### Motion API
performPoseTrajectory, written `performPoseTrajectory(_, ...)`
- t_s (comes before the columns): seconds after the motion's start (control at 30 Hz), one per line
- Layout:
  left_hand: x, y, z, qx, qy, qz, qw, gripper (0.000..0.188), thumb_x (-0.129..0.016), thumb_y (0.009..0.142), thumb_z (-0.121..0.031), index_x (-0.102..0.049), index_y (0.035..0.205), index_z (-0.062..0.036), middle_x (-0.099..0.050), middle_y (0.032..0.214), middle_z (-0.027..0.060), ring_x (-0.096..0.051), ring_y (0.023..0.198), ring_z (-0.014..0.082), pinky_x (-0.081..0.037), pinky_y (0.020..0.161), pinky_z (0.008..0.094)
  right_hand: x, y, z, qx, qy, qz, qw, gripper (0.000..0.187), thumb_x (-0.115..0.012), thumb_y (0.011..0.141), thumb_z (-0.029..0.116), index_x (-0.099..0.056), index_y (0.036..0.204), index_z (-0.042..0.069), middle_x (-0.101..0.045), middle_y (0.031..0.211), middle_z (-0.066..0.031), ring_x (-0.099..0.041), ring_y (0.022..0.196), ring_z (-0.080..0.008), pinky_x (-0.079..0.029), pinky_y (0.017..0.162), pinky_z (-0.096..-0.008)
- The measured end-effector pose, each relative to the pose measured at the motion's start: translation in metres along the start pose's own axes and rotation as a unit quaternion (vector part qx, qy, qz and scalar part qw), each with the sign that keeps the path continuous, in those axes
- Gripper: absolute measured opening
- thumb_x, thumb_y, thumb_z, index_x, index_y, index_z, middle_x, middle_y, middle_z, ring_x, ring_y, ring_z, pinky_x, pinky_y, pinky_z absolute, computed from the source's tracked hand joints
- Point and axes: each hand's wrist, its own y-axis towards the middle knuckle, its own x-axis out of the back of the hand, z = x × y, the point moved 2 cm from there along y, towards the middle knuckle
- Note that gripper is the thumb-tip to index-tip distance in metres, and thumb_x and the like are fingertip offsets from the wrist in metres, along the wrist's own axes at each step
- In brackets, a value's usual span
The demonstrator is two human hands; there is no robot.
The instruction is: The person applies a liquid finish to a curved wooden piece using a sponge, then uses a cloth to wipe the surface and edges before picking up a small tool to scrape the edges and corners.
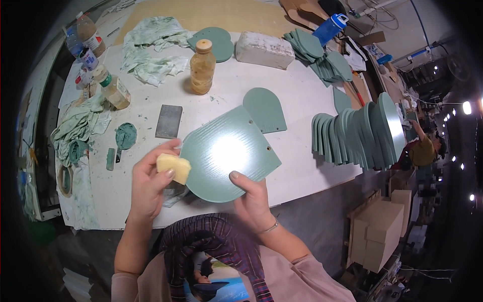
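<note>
A green panel (206, 141) with one rounded end, glossy with light, is held tilted above the table's front edge. My right hand (253, 200) grips its lower edge, the thumb on the face. In my left hand (150, 182) a yellow sponge (174, 168) is pinched between thumb and fingers, right beside the panel's rounded left rim. Two small holes show near the panel's right edge. Just behind it a smaller green panel (265, 109) lies on the white table. A dark grey rectangular block (169, 121) rests beyond my left hand.
On the right stands a row of green panels (347, 136); more are stacked (307, 45) at the back. A bottle of amber liquid (203, 68), a whitish block (264, 49), stained cloths (156, 50) and a putty dish (126, 136) occupy the table (297, 181). Cardboard boxes (380, 231) sit lower right.
</note>
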Motion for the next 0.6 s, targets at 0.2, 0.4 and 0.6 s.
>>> performPoseTrajectory(0.2, 0.0, -0.029, -0.01, -0.214, 0.33, -0.008, 0.919, 0.03, -0.067, 0.067, -0.004, -0.062, 0.097, 0.0017, -0.06, 0.098, 0.0142, -0.061, 0.084, 0.0245, -0.05, 0.075, 0.0335, 0.002, 0.0, 0.007, 0.032, -0.031, -0.04, 0.998, 0.05, -0.06, 0.08, -0.008, -0.047, 0.128, -0.006, -0.059, 0.119, -0.0156, -0.06, 0.11, -0.0247, -0.047, 0.097, -0.0369)
performPoseTrajectory(0.4, -0.013, -0.033, -0.009, -0.302, 0.446, 0.012, 0.842, 0.037, -0.072, 0.06, -0.005, -0.063, 0.095, 0.0003, -0.06, 0.085, 0.0148, -0.061, 0.074, 0.0297, -0.05, 0.064, 0.0361, -0.004, -0.002, 0.01, 0.049, -0.029, -0.042, 0.997, 0.05, -0.059, 0.079, -0.008, -0.047, 0.128, -0.007, -0.059, 0.119, -0.0162, -0.06, 0.11, -0.025, -0.048, 0.096, -0.0371)
performPoseTrajectory(0.6, -0.005, -0.023, -0.02, -0.299, 0.442, -0.029, 0.845, 0.034, -0.071, 0.059, -0.002, -0.063, 0.092, 0.0018, -0.059, 0.081, 0.0143, -0.06, 0.07, 0.0282, -0.049, 0.063, 0.0347, -0.001, -0.005, 0.009, 0.032, -0.023, -0.029, 0.999, 0.055, -0.061, 0.077, -0.007, -0.045, 0.13, -0.006, -0.058, 0.12, -0.0162, -0.059, 0.111, -0.0258, -0.047, 0.098, -0.0383)
